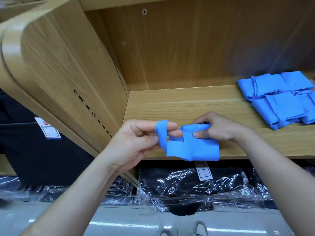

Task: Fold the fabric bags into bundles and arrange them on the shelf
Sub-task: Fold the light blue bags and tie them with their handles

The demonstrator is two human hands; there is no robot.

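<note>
Head view: the blue fabric bag (201,148), already folded into a small flat bundle, is held in the air just in front of the wooden shelf (187,103), a little toward 6 o'clock from the middle of the frame. The right hand (221,126) grips its upper edge, thumb pressed on the front and curled fingers behind. The left hand (139,140), at 8 o'clock of the bundle, has the bag's strap (160,132) looped over its extended first two fingers, with the thumb pinching the strap below them. The two hands are close together, joined by the cloth.

At 3 o'clock, folded blue bundles (281,97) lie side by side on the shelf board, well apart from the hands. At 6 o'clock, beneath the shelf, sit black garments in clear plastic wrap (187,186). A white tag (50,127) hangs at 9 o'clock.
</note>
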